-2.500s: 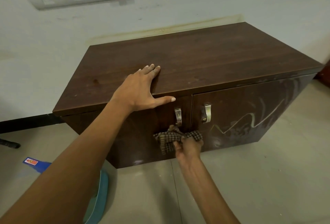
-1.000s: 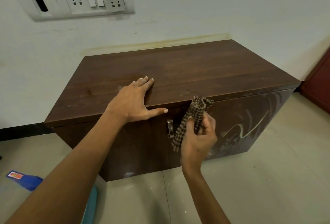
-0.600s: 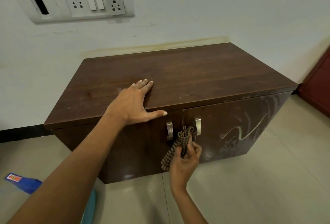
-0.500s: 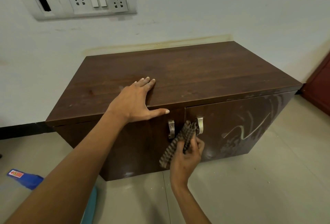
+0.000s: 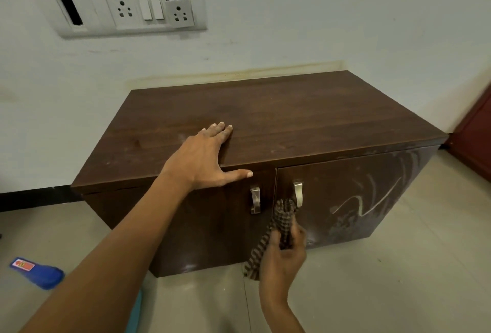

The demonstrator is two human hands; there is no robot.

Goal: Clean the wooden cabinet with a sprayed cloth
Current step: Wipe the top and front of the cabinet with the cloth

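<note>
A low dark wooden cabinet (image 5: 292, 117) stands against the wall, with two doors and two metal handles (image 5: 298, 194). My left hand (image 5: 204, 162) lies flat on the front edge of its top, fingers spread. My right hand (image 5: 283, 258) grips a brown checked cloth (image 5: 279, 223) and holds it against the front, just below the right handle, near the gap between the doors. The right door (image 5: 372, 194) carries pale dusty smears and wipe marks.
A blue object with a red label (image 5: 37, 273) lies on the tiled floor at the left. A teal thing (image 5: 135, 314) shows under my left arm. A switch and socket panel (image 5: 127, 10) is on the wall. A dark red door (image 5: 475, 136) stands at the right.
My right hand lifted the cloth to the cabinet's top edge, then brought it down to the door front below the handles. My left hand has stayed on the top.
</note>
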